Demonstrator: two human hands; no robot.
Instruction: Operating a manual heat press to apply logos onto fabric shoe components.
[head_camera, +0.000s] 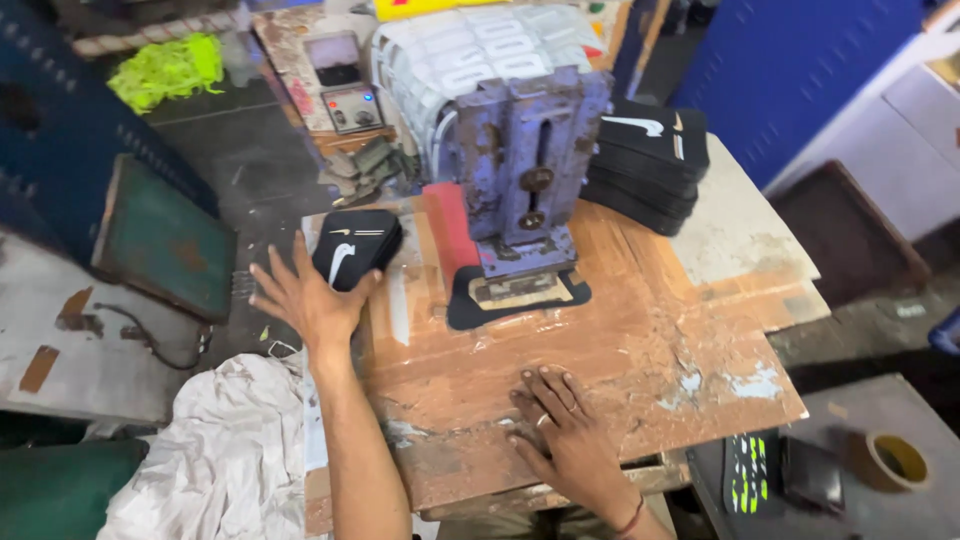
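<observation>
My left hand rests with spread fingers against a small stack of black shoe-upper pieces with a white curved mark, at the left edge of the worn wooden table. My right hand lies flat and empty on the table's near side. Between them, a blue-purple metal press head sits down on a black flat piece on the table. A red pad lies just left of the press.
A taller stack of black pieces stands at the back right. A control box and white bundled sheets are behind the press. White cloth lies at lower left, a tape roll at lower right.
</observation>
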